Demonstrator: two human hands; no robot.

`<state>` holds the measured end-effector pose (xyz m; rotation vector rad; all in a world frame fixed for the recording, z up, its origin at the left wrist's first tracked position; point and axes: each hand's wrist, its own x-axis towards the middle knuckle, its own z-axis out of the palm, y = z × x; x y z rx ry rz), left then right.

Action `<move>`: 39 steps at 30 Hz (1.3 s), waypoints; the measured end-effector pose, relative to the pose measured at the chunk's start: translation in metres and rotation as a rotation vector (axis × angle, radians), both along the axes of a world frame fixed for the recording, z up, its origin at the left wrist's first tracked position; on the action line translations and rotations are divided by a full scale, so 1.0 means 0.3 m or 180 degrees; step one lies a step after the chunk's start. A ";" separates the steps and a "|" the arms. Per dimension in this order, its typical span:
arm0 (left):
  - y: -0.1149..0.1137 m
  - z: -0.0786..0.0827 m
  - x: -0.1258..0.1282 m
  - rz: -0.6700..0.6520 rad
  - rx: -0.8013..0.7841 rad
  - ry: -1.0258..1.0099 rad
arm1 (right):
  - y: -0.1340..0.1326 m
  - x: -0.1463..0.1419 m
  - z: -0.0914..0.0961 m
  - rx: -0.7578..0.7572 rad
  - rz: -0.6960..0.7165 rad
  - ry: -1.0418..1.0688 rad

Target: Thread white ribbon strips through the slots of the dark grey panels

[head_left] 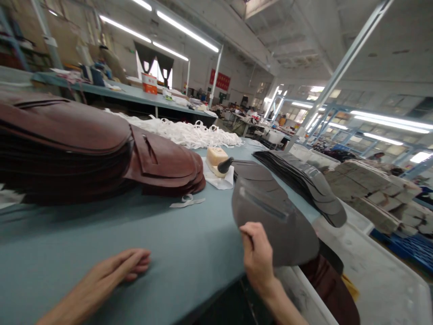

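Blue-grey table (101, 234): stacked brown leather panels (64, 140); white loops (182, 133); dark cutouts (304, 185).

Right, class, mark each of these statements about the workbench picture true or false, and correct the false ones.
The right hand pinches the edge of a dark grey leather panel. True.
The left hand holds a stack of brown leather panels. False: it rests empty on the blue-grey table.
White straps lie heaped beyond the stack. True.
The stack lies to the right of the dark grey leather panel. False: it lies to the left.
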<state>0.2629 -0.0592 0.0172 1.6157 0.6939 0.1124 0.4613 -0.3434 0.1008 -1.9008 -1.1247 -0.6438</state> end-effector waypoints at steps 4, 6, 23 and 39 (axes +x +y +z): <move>-0.082 0.097 -0.007 0.0247 -0.1521 -0.0156 | 0.212 -0.386 -0.234 -0.0075 0.1149 0.0112; -0.072 0.123 -0.057 0.0365 -0.1583 -0.0211 | 0.275 -0.525 -0.282 -0.0144 0.1720 -0.0022; 0.017 0.126 -0.420 0.1175 -0.1612 -0.0445 | 0.375 -0.118 -0.172 -0.0734 0.1170 0.4068; 0.013 0.030 -0.624 0.0356 -0.2653 -0.1577 | 0.357 -0.265 -0.137 -0.0449 0.2507 0.6387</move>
